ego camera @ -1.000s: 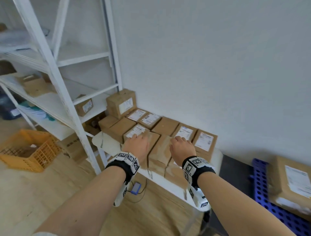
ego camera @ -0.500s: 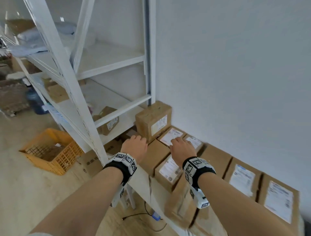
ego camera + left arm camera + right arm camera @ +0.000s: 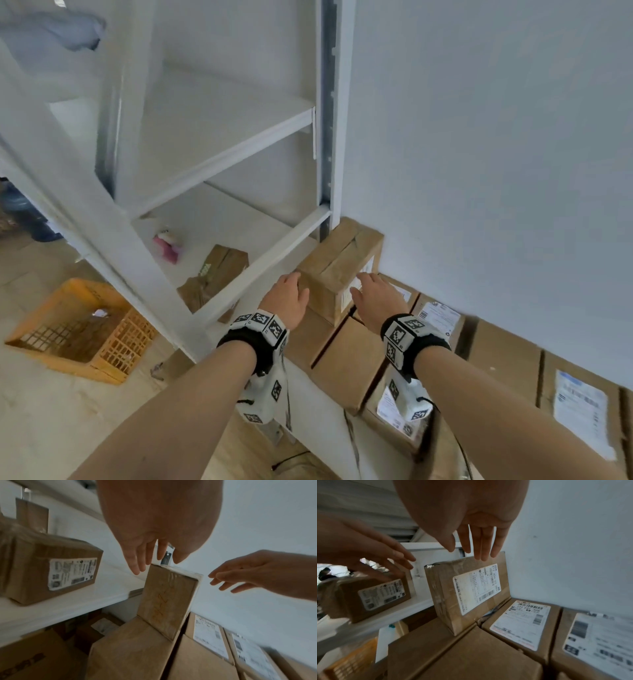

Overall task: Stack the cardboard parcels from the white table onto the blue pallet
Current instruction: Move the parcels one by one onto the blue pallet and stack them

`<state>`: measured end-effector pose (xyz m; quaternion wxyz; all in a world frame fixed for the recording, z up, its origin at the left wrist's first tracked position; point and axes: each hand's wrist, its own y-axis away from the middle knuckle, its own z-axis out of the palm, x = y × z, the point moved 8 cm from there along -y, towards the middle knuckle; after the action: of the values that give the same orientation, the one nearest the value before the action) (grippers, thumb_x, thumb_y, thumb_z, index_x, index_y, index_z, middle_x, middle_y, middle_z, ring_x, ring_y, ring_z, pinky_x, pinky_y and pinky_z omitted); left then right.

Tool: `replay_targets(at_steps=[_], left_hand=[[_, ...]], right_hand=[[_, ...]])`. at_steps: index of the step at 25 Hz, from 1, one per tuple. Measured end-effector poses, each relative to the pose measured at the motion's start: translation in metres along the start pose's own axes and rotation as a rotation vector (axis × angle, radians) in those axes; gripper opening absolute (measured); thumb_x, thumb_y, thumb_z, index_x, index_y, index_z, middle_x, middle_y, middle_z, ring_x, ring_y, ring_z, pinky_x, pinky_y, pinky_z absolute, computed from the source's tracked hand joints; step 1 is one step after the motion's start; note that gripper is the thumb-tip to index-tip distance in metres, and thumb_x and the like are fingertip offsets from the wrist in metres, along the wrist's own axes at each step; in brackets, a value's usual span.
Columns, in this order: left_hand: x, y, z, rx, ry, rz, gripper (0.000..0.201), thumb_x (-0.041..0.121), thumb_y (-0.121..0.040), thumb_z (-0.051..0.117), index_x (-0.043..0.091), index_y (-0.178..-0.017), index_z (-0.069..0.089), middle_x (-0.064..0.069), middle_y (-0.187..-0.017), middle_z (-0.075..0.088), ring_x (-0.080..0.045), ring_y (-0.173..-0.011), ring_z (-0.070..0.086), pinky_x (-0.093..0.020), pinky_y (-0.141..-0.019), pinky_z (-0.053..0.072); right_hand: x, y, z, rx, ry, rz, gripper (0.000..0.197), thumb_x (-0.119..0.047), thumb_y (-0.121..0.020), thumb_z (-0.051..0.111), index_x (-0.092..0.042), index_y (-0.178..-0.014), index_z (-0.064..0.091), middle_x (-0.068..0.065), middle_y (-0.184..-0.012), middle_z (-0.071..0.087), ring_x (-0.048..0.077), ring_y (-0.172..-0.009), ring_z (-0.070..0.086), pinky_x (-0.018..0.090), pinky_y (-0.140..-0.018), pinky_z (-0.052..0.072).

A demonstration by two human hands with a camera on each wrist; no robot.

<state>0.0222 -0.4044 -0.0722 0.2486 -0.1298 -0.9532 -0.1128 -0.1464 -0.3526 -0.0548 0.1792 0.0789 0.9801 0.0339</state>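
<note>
Both hands, left (image 3: 286, 298) and right (image 3: 376, 297), fingers spread, flank the upright parcel (image 3: 337, 270); stiff taped cardboard, probably light, best squeezed by opposite sides.

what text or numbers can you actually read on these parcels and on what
"872 H24-02 005": white label on the upright parcel in the corner.
"133 E01 30B", uncertain: label on the flat parcel right of it.
Orange handwriting on the upright parcel's other side: unreadable.
Labels on the shelf parcel and the other table parcels: too blurred.
</note>
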Motion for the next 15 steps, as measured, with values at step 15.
replay_targets(at_steps=[15], left_hand=[[-0.013, -0.064, 0.010, -0.089, 0.646, -0.001, 0.028, 0.012, -0.093, 0.054, 0.013, -0.122, 0.052, -0.009, -0.127, 0.056, -0.021, -0.120, 0.052, -0.028, -0.098, 0.040]], right_hand=[[0.015, -0.027, 0.034, 0.097, -1.052, 0.516, 0.062, 0.005, -0.083, 0.062, -0.010, -0.138, 0.039, 0.015, -0.131, 0.053, 0.029, -0.115, 0.057, 0.047, -0.095, 0.051]])
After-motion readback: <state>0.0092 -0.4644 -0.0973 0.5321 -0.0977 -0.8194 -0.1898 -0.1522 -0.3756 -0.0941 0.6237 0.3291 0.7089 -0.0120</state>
